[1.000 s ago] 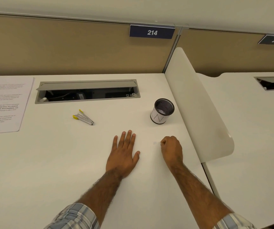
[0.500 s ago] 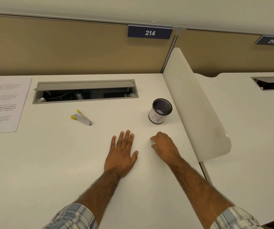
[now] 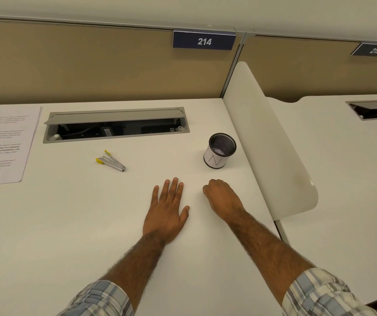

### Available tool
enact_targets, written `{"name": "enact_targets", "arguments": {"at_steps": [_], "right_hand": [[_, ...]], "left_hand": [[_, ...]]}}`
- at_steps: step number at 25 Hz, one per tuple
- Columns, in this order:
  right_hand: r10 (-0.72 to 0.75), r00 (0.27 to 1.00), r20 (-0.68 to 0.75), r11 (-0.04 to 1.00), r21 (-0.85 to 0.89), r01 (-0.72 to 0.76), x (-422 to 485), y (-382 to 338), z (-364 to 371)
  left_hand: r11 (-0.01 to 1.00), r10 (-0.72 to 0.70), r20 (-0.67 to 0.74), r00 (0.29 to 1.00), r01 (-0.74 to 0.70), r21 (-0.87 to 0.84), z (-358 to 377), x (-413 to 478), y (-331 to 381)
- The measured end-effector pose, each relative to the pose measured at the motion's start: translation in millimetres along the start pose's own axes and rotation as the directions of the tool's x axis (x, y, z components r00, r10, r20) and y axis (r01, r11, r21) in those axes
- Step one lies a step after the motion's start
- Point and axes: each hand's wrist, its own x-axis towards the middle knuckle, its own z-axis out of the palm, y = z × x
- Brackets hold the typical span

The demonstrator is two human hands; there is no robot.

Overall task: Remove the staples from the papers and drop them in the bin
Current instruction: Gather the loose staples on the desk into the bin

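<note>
At the far left of the white surface (image 3: 57, 224), the papers (image 3: 0, 142) are laid flat, printed side up, and are partly cut off by the edge of the view. Just to their right, a grey cable hatch (image 3: 114, 124) is set into the surface with its lid raised, and dark cabling is seen inside. Nearer than the hatch, a metal staple remover (image 3: 111, 161) with yellow tips is left lying on its side, well apart from both the papers and the hands.

Near the middle, the left hand (image 3: 167, 210) is laid palm down on the surface, with its fingers (image 3: 171, 190) straight, close together and released; nothing is held under them. Just beside it, the right hand (image 3: 223, 197) is placed knuckles up with its fingers curled under. It cannot be told whether a staple is pinched there, since the fingertips are hidden and no staple can be made out. Plaid sleeves (image 3: 319, 293) are worn on both forearms.

Beyond the right hand, the bin (image 3: 219, 151), a small black mesh cup wrapped in a white label, is stood upright near the surface's right edge. Further right, a white divider (image 3: 267, 142) is fixed between this surface and the next. Signs reading 214 (image 3: 204, 41) and 215 (image 3: 374, 50) are mounted on the tan partition behind.
</note>
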Motion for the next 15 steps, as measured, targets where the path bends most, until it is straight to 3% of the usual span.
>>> {"name": "enact_targets", "arguments": {"at_steps": [6,9,11,13,15], "right_hand": [[0.001,0.999,-0.053,1.000,0.029,0.000,4,-4,3],[0.209,0.976,0.058,0.944,0.247,-0.217,13,-1,-3],[0.338,0.933,0.123,0.776,0.524,-0.350,10,4,-10],[0.426,0.890,0.162,0.493,0.783,-0.378,0,6,-25],[0.436,0.874,0.214,0.225,0.914,-0.336,-5,9,-50]], "left_hand": [[1.000,-0.005,0.001,1.000,0.005,0.016,0,1,0],[1.000,-0.002,0.011,1.000,0.002,0.010,0,0,1],[1.000,-0.001,0.013,1.000,0.001,0.010,0,-1,1],[1.000,-0.002,0.011,1.000,0.002,0.007,-1,-1,1],[1.000,0.001,0.013,1.000,-0.001,0.000,-2,-1,0]]}}
